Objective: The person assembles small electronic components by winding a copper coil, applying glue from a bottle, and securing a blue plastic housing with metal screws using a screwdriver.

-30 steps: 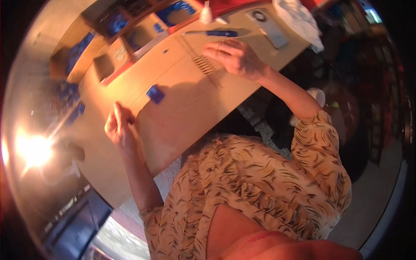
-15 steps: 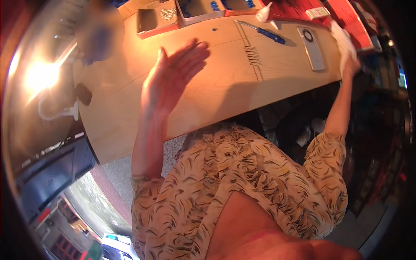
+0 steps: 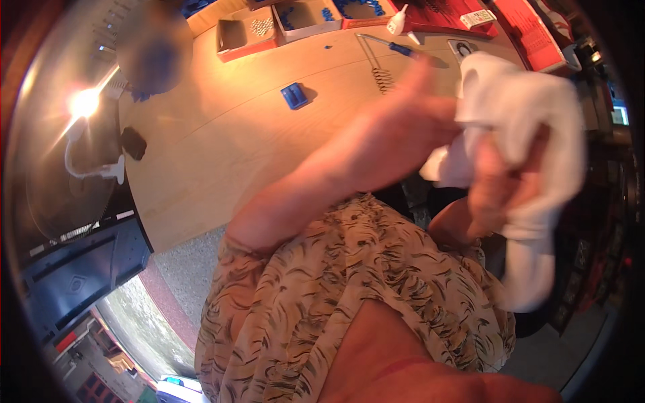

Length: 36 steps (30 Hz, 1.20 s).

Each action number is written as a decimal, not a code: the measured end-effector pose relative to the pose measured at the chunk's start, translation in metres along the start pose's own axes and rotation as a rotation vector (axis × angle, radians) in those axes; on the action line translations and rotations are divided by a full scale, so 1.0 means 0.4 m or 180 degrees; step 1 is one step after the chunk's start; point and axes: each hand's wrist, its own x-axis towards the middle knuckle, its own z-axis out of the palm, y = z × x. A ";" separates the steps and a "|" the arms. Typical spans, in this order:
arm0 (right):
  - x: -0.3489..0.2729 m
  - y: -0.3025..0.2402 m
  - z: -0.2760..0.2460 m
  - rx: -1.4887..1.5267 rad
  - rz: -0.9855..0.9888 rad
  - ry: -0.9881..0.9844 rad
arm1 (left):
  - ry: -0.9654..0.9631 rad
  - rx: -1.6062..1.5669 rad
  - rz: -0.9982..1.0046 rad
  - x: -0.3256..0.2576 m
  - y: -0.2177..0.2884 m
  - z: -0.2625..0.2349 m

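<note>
My right hand (image 3: 500, 185) is closed on a bunched white cloth (image 3: 524, 101), held up at the right over the table's front edge. One end of the cloth hangs down below the hand. My left hand (image 3: 410, 127) reaches across to the cloth's left side. Its thumb points up, while its other fingers are blurred and partly hidden at the cloth, so their grip does not show. On the table to the left lies a small blue block (image 3: 293, 96), touched by neither hand.
Behind my left hand lie a coiled wire spring (image 3: 382, 77) and a blue-handled screwdriver (image 3: 401, 49). The cloth partly covers a phone (image 3: 462, 47). Along the back stand boxes of small parts (image 3: 248, 50), a white bottle (image 3: 397, 22) and a red tray (image 3: 531, 40). A lit lamp (image 3: 84, 103) glows at left.
My right hand has brought the white cloth from the table's right end in toward me. The left hand has swung right to meet it, and the blue block now shows where that hand was.
</note>
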 end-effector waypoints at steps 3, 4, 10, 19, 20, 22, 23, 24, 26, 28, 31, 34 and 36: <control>-0.079 -0.099 0.080 -0.0105 0.0328 0.0535 | -0.0107 0.0468 -0.0126 -0.013 -0.032 0.036; -0.074 -0.119 0.088 -0.0249 0.0351 0.0767 | -0.0429 0.0698 -0.0378 -0.008 -0.004 0.078; -0.063 -0.144 0.081 -0.0774 0.0596 0.1559 | -0.0850 0.2998 0.2260 0.035 -0.173 0.114; -0.049 -0.099 -0.054 0.0229 0.1388 0.0984 | -0.1141 0.3760 0.2759 0.003 -0.187 0.120; -0.046 -0.089 -0.070 0.0325 0.1471 0.0926 | -0.1238 0.3917 0.2524 0.002 -0.187 0.119; -0.033 -0.087 -0.086 0.0526 0.1643 0.0808 | -0.1197 0.3879 0.2843 0.009 -0.192 0.125; -0.022 -0.094 -0.086 0.0631 0.1732 0.0747 | -0.1139 0.3839 0.3166 0.013 -0.195 0.129; -0.012 -0.099 -0.087 0.0737 0.1820 0.0684 | -0.1144 0.3842 0.3162 0.016 -0.204 0.122; 0.008 -0.107 -0.088 0.0954 0.1995 0.0552 | -0.1398 0.4715 0.3544 0.018 -0.230 0.096; -0.020 -0.012 -0.177 0.1139 0.2163 0.0451 | -0.1191 0.4031 0.3372 -0.002 -0.250 0.106; -0.010 0.031 -0.201 0.1437 0.2423 0.0257 | -0.0766 0.3081 0.2998 0.012 -0.212 0.115; 0.007 0.072 -0.227 0.1757 0.2676 0.0031 | 0.0032 0.3083 0.3350 0.041 -0.196 0.133; 0.028 0.083 -0.260 0.1918 0.2787 -0.0057 | -0.0006 0.3305 0.3110 0.053 -0.200 0.114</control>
